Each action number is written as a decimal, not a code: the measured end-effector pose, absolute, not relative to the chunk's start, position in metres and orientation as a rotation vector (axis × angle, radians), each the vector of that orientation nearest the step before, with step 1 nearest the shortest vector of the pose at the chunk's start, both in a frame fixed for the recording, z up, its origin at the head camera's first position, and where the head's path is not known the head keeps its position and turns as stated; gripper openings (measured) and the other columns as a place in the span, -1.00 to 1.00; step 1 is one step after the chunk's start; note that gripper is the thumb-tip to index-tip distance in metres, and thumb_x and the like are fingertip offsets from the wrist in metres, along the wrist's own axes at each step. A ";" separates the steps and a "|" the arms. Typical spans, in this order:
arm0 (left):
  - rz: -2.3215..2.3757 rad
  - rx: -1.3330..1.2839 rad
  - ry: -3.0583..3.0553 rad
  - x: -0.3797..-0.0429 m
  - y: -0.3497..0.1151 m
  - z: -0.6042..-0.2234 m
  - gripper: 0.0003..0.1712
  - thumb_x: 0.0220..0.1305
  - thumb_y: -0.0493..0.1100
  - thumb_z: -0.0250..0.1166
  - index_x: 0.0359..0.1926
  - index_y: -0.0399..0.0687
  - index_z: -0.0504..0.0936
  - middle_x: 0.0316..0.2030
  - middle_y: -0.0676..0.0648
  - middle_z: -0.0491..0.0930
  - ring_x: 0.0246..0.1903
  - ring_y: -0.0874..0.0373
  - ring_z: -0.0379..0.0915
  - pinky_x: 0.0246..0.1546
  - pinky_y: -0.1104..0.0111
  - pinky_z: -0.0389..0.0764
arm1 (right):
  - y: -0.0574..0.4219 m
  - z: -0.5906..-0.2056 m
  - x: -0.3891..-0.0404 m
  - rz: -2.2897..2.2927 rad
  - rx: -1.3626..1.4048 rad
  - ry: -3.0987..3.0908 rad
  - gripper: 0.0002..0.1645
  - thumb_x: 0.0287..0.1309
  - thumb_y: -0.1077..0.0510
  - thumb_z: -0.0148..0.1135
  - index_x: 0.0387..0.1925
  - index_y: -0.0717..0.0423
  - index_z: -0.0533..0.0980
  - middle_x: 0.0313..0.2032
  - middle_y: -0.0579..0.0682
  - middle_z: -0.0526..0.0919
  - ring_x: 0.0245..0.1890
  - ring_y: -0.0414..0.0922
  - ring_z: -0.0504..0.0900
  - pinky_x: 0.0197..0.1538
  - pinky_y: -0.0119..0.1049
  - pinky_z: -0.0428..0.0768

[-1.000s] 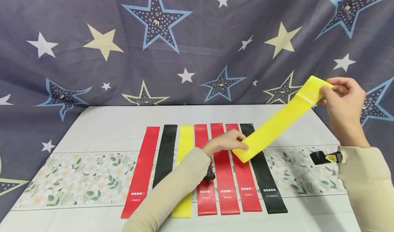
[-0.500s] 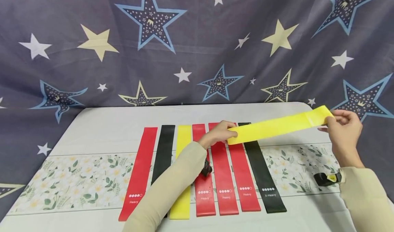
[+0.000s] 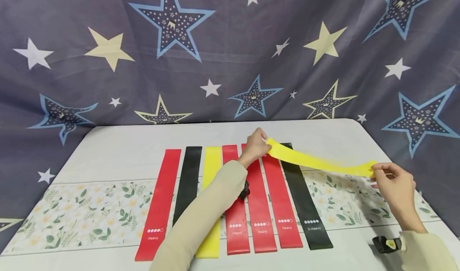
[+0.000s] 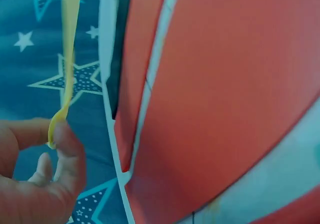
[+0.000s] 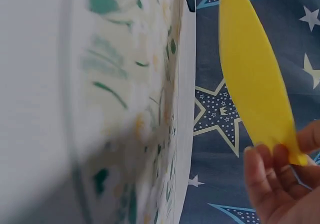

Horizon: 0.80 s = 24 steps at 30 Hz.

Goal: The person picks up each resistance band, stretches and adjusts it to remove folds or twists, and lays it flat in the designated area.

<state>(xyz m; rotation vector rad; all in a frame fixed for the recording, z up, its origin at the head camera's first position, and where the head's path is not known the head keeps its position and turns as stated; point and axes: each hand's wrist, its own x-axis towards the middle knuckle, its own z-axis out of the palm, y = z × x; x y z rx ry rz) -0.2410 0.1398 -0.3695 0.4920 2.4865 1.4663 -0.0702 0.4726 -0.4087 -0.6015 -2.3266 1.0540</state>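
A yellow resistance band [image 3: 316,161] stretches between my two hands above the right part of the table, sagging a little in the middle. My left hand [image 3: 256,146] pinches its far left end between thumb and fingers, over the top of the red bands. My right hand [image 3: 394,187] pinches the other end, lower and to the right, over the floral strip. In the left wrist view the yellow band [image 4: 71,49] appears nearly edge-on, its end folded at the fingertips. The right wrist view shows the flat face of the band [image 5: 252,74] running down into the fingers.
Several bands lie side by side on the white table [image 3: 118,151]: a red band [image 3: 158,207] at the left, a black band [image 3: 188,179], a yellow band [image 3: 208,239], more red ones, and a black X-Heavy band [image 3: 309,207] at the right. A starry curtain [image 3: 223,39] hangs behind.
My right hand has come down toward the table, while my left hand has moved up and leftward. The yellow band has swung from slanting up to the right to sloping down to the right.
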 end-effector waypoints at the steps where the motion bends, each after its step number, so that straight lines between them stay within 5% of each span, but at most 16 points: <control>1: 1.451 0.513 2.540 -0.242 0.141 -0.370 -0.83 0.15 -0.39 0.25 -0.25 -0.28 0.42 -0.42 -0.23 0.60 -0.50 -0.03 0.60 -0.54 0.48 0.51 | 0.467 -0.404 -0.064 1.000 -0.598 -2.374 -0.80 0.22 0.10 0.06 -0.29 0.06 0.59 -0.67 -0.56 0.50 -0.69 -0.46 0.56 -0.66 -0.40 0.52; 5: 1.406 0.566 2.709 -0.247 0.146 -0.373 -0.98 0.14 -0.36 0.29 -0.42 -0.25 0.63 -0.43 -0.15 0.67 -0.41 0.09 0.58 -0.44 0.49 0.53 | 0.436 -0.380 -0.039 0.840 -0.551 -2.524 -0.72 0.14 0.14 0.18 -0.26 0.29 0.63 -0.66 -0.43 0.56 -0.66 -0.56 0.44 -0.62 -0.50 0.42; 10: 1.362 0.583 2.754 -0.252 0.154 -0.377 -0.86 0.17 -0.35 0.26 -0.40 -0.22 0.76 -0.37 -0.11 0.73 -0.32 0.07 0.61 -0.34 0.47 0.59 | 0.416 -0.371 -0.018 0.701 -0.527 -2.704 -0.70 0.11 0.08 0.26 -0.26 0.26 0.66 -0.47 0.10 0.72 -0.60 -0.59 0.36 -0.55 -0.47 0.37; 12: 1.361 0.582 2.720 -0.253 0.155 -0.376 -0.83 0.18 -0.37 0.22 -0.33 -0.25 0.76 -0.31 -0.13 0.73 -0.27 0.04 0.62 -0.33 0.47 0.60 | 0.414 -0.371 -0.011 0.682 -0.513 -2.756 -0.69 0.12 0.06 0.28 -0.26 0.25 0.66 -0.41 0.18 0.73 -0.59 -0.59 0.37 -0.52 -0.44 0.38; 19: 1.352 0.605 2.535 -0.256 0.164 -0.374 -0.62 0.19 -0.47 0.12 0.03 -0.27 0.61 0.08 -0.21 0.59 0.07 -0.01 0.51 -0.44 0.51 0.46 | 0.406 -0.372 0.000 0.745 -0.481 -3.029 -0.65 0.14 0.03 0.30 -0.19 0.24 0.65 -0.36 0.11 0.73 -0.48 -0.28 0.59 -0.44 -0.36 0.47; 24: 1.365 0.629 2.374 -0.259 0.174 -0.379 -0.45 0.18 -0.51 0.03 0.20 -0.19 0.48 0.23 -0.16 0.46 0.03 -0.04 0.48 -0.61 0.49 0.20 | 0.392 -0.378 0.006 0.851 -0.435 -3.164 -0.60 0.03 0.11 0.38 -0.12 0.29 0.62 -0.33 0.07 0.71 -0.41 -0.19 0.62 -0.43 -0.40 0.50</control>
